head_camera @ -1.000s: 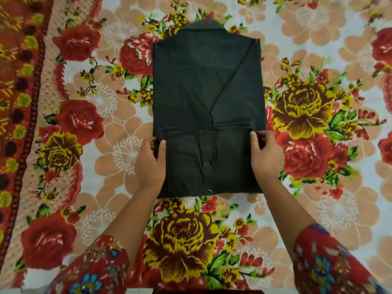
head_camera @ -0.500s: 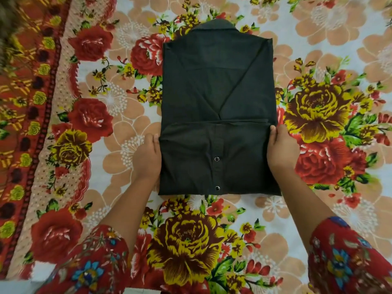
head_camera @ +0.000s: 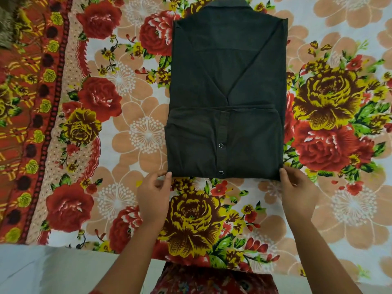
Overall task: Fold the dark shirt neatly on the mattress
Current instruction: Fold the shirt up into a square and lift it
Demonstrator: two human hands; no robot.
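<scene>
The left hand [head_camera: 153, 195] closes its grip in a pinch on the lower left corner of the dark shirt [head_camera: 227, 92]. The right hand [head_camera: 297, 194] pinches the lower right corner. The shirt lies flat in the upper middle of the frame, hem folded up, 2 snaps [head_camera: 221, 145] showing, on a flowered bedsheet [head_camera: 131, 134].

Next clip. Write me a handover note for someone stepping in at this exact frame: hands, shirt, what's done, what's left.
Left hand: thumb at the dark shirt's near left corner; a firm pinch is unclear.
Right hand: thumb at the near right corner; same doubt.
Shirt: flat on the floral sheet, collar at the far end.
Done: sides folded in, bottom panel folded up.
Left: probably one more fold toward the collar, then smoothing.
</scene>
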